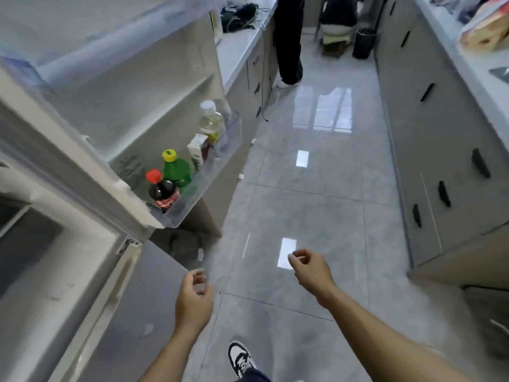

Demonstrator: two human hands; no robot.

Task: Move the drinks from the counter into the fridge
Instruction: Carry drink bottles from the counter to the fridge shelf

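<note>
Both the left hand and right hand hang loosely curled and empty, while the cola bottle at the door shelf's near end looks heavy, rigid and slick, best gripped around its body.

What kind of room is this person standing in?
Most likely a narrow kitchen: an open fridge door with drinks such as a cola bottle in its door shelf, and cabinets with dark handles under a pale counter.

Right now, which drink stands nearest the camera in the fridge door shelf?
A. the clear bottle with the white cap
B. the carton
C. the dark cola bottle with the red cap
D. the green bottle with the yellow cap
C: the cola bottle stands at the near end of the door shelf, with the green bottle, the carton and the clear bottle lined up behind it.
</note>
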